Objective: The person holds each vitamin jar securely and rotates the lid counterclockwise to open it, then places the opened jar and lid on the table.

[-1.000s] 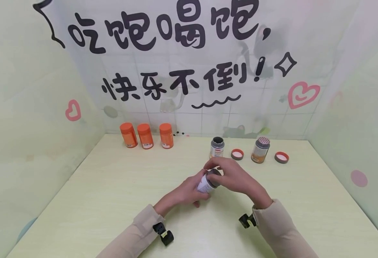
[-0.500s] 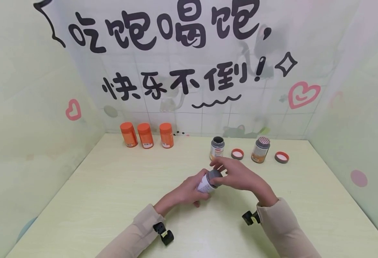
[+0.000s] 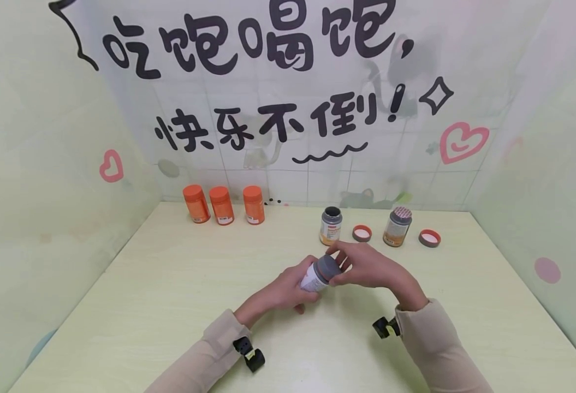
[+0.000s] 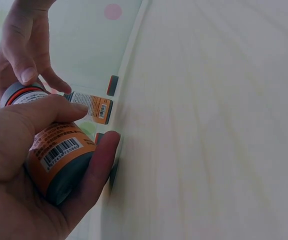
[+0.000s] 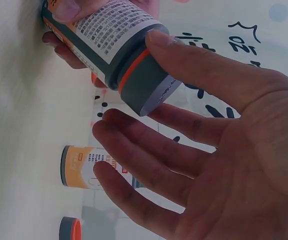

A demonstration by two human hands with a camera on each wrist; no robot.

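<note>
My left hand point(image 3: 295, 286) grips a pill bottle point(image 4: 59, 145) with a white and orange label, holding it tilted above the table. Its dark grey cap point(image 5: 146, 82) has an orange-red band and sits on the neck. The right hand point(image 3: 366, 267) is at the cap, its thumb touching the cap's edge in the right wrist view. The other right fingers are spread and fairly straight; the index fingertip is hidden behind the cap. Behind the hands stands an uncapped bottle point(image 3: 330, 228) with a dark mouth, beside a loose cap point(image 3: 361, 233) lying inside up.
Farther right stand another bottle point(image 3: 397, 228) with a patterned seal on its mouth and a second loose cap point(image 3: 429, 238). Several orange jars, including the leftmost jar point(image 3: 196, 204), line the table's point(image 3: 160, 284) back left. Printed walls enclose the back and sides.
My right hand has drawn back slightly rightward and its fingers have loosened, so more of the cap shows. The left hand keeps its grip on the bottle in nearly the same spot.
</note>
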